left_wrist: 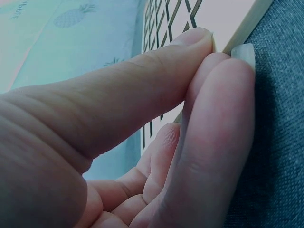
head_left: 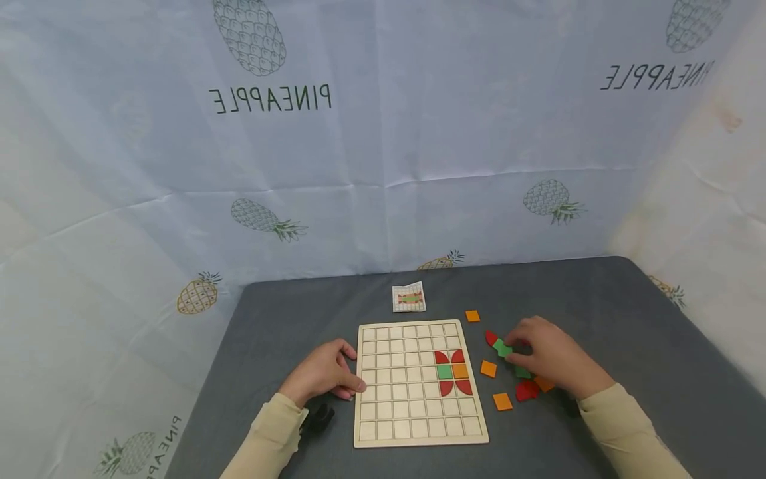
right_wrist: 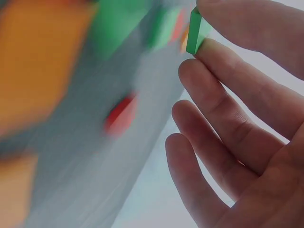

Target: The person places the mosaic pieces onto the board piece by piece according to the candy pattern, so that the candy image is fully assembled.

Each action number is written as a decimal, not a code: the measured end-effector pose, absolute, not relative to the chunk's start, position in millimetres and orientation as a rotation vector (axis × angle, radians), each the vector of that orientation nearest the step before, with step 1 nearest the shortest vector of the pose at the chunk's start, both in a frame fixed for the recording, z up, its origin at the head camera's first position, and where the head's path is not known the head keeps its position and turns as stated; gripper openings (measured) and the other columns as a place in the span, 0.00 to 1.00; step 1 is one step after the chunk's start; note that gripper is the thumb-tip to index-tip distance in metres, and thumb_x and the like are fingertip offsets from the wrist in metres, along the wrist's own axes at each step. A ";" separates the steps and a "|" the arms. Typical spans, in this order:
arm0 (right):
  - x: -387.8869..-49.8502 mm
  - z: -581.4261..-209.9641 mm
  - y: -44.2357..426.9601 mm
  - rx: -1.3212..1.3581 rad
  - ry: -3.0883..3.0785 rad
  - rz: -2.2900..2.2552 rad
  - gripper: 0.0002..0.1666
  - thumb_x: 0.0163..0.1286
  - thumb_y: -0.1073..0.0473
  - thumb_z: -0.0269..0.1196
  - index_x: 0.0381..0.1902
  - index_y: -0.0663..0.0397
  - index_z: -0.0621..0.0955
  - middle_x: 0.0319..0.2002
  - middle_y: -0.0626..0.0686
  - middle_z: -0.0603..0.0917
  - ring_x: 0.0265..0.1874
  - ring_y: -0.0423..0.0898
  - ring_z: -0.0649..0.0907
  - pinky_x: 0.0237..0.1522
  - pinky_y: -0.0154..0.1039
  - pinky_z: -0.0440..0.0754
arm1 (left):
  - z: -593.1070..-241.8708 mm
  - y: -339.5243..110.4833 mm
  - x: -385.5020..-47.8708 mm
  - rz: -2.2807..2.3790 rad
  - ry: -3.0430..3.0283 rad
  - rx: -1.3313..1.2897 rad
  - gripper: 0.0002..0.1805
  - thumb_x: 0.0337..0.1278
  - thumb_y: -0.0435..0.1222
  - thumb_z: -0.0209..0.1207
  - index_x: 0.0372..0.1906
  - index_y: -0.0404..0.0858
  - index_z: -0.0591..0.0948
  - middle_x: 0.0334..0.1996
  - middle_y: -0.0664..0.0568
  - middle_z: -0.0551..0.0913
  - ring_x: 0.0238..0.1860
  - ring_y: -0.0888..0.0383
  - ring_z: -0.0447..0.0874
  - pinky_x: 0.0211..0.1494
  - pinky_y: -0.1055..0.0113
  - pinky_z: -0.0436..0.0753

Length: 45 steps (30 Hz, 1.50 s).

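Observation:
A wooden grid board (head_left: 397, 394) lies flat on the dark table. My left hand (head_left: 323, 371) pinches its left edge; in the left wrist view the thumb (left_wrist: 192, 38) is over the rim and a finger lies below it. To the right of the board, my right hand (head_left: 549, 356) holds a small green square tile (right_wrist: 194, 32) between thumb and index finger, its other fingers spread. On the board's right side sit a green tile (head_left: 444, 371), an orange tile (head_left: 459, 370) and several red quarter-round pieces (head_left: 445, 388).
Beside the board lie loose orange tiles (head_left: 488, 368), red pieces (head_left: 526, 390) and green ones near the right hand. Behind the board is a printed pattern card (head_left: 409, 297). A black object (head_left: 320, 418) lies by the left wrist. A pineapple-print curtain (head_left: 383, 133) hangs behind the table.

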State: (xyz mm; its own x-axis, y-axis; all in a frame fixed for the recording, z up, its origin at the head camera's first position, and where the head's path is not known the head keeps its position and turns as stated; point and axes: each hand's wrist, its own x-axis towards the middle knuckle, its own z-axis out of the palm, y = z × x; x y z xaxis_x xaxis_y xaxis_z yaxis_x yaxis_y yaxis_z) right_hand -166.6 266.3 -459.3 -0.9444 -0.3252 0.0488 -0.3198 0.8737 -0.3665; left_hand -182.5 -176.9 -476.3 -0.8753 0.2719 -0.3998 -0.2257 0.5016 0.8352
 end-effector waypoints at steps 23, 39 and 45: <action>-168.7 -463.7 149.4 -0.924 2.928 -0.636 0.07 0.65 0.57 0.80 0.39 0.40 0.92 0.36 0.39 0.83 0.40 0.35 0.77 0.62 0.47 0.88 | -474.2 -174.5 -182.1 1.371 2.245 0.042 0.33 0.47 0.29 0.83 0.56 0.33 0.77 0.33 0.41 0.83 0.25 0.54 0.91 0.34 0.58 0.94; -167.8 -467.2 142.6 -0.964 2.969 -0.554 0.08 0.63 0.58 0.81 0.38 0.45 0.92 0.36 0.43 0.84 0.39 0.38 0.76 0.40 0.35 0.84 | -475.1 -175.3 -182.7 1.358 2.266 0.029 0.33 0.46 0.29 0.84 0.55 0.33 0.77 0.33 0.41 0.83 0.25 0.54 0.90 0.33 0.58 0.94; -166.9 -469.2 141.4 -0.962 2.969 -0.557 0.07 0.63 0.58 0.81 0.38 0.46 0.92 0.36 0.44 0.84 0.40 0.39 0.76 0.40 0.36 0.85 | -475.1 -175.3 -182.1 1.368 2.261 0.032 0.33 0.45 0.29 0.84 0.55 0.33 0.77 0.33 0.41 0.83 0.25 0.54 0.90 0.32 0.58 0.94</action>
State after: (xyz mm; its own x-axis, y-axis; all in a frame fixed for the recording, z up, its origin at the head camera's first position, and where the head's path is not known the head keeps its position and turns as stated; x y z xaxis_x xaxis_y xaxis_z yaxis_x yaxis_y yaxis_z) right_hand -166.9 141.4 -469.2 -0.8154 -0.5633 0.1335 -0.5733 0.7541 -0.3205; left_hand -182.1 -175.3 -475.1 -0.8778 0.2673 -0.3974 -0.2282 0.4962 0.8377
